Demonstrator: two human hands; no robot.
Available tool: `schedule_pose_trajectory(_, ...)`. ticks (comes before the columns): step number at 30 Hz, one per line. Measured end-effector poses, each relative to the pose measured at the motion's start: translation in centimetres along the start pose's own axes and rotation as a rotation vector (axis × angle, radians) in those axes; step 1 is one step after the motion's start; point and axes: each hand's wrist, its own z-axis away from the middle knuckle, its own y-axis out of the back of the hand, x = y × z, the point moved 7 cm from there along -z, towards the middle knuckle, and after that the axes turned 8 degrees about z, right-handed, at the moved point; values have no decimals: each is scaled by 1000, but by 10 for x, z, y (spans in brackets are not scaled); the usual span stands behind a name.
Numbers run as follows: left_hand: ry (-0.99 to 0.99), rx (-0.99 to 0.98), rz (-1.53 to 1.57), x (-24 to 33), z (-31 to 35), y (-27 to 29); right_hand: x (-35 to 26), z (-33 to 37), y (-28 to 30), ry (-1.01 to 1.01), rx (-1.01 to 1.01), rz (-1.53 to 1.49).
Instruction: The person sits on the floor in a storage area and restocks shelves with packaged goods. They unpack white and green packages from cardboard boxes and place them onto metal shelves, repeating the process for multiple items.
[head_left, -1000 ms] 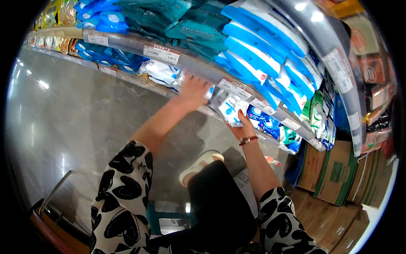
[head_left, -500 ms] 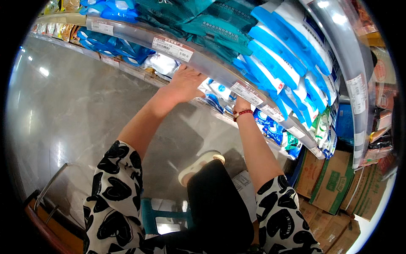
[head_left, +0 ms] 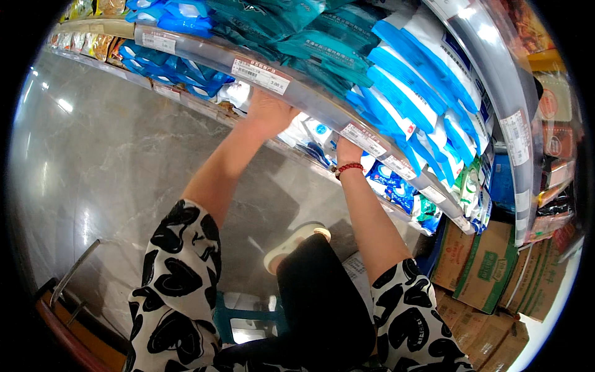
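Observation:
Both hands reach in under the front rail (head_left: 204,59) of the upper shelf, among packets on the lower shelf. My left hand (head_left: 268,116) is beside a white packet (head_left: 235,94); its fingers are mostly hidden behind the rail. My right hand (head_left: 349,150), a red bead bracelet (head_left: 351,167) at its wrist, goes in farther right, fingers out of sight. White-and-blue packets (head_left: 319,130) lie between the two hands. Right of the right wrist sit dark blue packets (head_left: 389,177). Whether either hand grips anything is hidden.
Teal bags (head_left: 328,53) and blue-and-white bags (head_left: 406,93) fill the upper shelf above my hands. Cardboard boxes (head_left: 486,266) are stacked at the right. A green stool (head_left: 248,310) stands beside my leg. At the lower left is a curved metal handle (head_left: 74,270).
My left hand has gone deeper under the rail, so its fingers, seen before, are now mostly covered. The right hand has shifted slightly left and up.

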Motion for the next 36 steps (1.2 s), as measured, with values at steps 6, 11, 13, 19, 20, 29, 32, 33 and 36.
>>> schedule_pose_trajectory(6,-142,-16,66,64,40,-22,19,9,-6,-177,32,-731)
schedule_pose_trajectory(11,-76,76,44,62,57,-29,22,57,9,-476,-255,-865)
schedule_pose_trajectory(13,-124,97,63,83,65,-24,47,97,32,-397,-175,-992)
schedule_pose_trajectory(19,-193,-384,165,171,142,-24,159,287,161,-176,17,-1085)
schedule_pose_trajectory(20,-229,-416,200,195,146,-14,190,325,188,-275,107,-1012)
schedule_pose_trajectory(29,-1045,-312,902,525,231,111,313,620,155,-548,-536,-388)
schedule_pose_trajectory(32,-1033,-946,822,572,291,36,273,672,109,-123,-827,-151)
schedule_pose_trajectory(33,-941,-972,826,565,296,21,264,673,116,-438,-864,-370)
schedule_pose_trajectory(36,-958,-1294,164,525,328,-49,225,664,144,-554,-778,-216)
